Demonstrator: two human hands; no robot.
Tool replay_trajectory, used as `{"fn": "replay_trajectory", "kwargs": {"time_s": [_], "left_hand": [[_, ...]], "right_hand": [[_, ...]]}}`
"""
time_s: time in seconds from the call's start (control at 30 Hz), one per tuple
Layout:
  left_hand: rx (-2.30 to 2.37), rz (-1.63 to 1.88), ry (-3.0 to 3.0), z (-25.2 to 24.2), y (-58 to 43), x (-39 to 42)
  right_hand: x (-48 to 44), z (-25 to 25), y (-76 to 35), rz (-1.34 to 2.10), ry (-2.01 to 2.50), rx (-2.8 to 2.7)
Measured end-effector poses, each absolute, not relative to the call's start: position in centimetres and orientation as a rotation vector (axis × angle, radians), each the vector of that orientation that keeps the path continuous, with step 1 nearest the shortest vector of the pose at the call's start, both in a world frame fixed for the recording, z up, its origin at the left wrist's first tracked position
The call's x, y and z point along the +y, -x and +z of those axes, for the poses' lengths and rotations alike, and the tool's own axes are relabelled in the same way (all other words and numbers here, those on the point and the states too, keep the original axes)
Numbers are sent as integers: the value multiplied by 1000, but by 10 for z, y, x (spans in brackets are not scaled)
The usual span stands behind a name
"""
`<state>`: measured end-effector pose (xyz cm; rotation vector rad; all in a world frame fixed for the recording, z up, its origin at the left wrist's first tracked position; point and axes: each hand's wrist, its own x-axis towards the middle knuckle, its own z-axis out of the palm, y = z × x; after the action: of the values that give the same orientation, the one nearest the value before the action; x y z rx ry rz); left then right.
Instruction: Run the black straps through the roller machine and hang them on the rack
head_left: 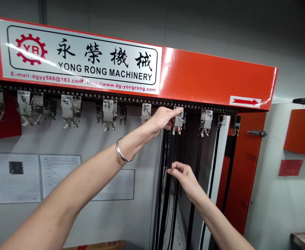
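Note:
My left hand (165,118), with a silver bangle on the wrist, reaches up to a metal clip (178,119) under the machine's chain. Its thumb lies across the clip's face while the fingers curl behind, partly hidden. Lower down, my right hand (185,175) is closed, thumb and forefinger drawn together by a hanging black strap (165,205). Whether the strap is between those fingertips I cannot make out. Another black strap (195,177) hangs from the neighbouring clip (206,122) on the right.
An orange overhead beam (209,76) carries a maker's sign (82,57) and a red arrow label (245,101) pointing right. Several more clips, including one clip (109,113), hang along the chain (90,96). Paper sheets (17,187) are on the panel behind. An orange upright (242,173) stands right.

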<state>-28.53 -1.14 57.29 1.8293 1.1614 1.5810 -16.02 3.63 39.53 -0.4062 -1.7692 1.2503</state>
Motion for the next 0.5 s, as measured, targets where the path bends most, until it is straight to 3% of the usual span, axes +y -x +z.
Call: {"fn": "replay_trajectory", "kwargs": {"time_s": [0.3, 0.5], "left_hand": [[1445, 1705, -1946, 514, 298, -18], [1337, 1861, -1951, 494, 290, -30]], "right_hand": [[39, 392, 163, 1224, 446, -1739], [-6, 362, 137, 1083, 543, -1658]]}}
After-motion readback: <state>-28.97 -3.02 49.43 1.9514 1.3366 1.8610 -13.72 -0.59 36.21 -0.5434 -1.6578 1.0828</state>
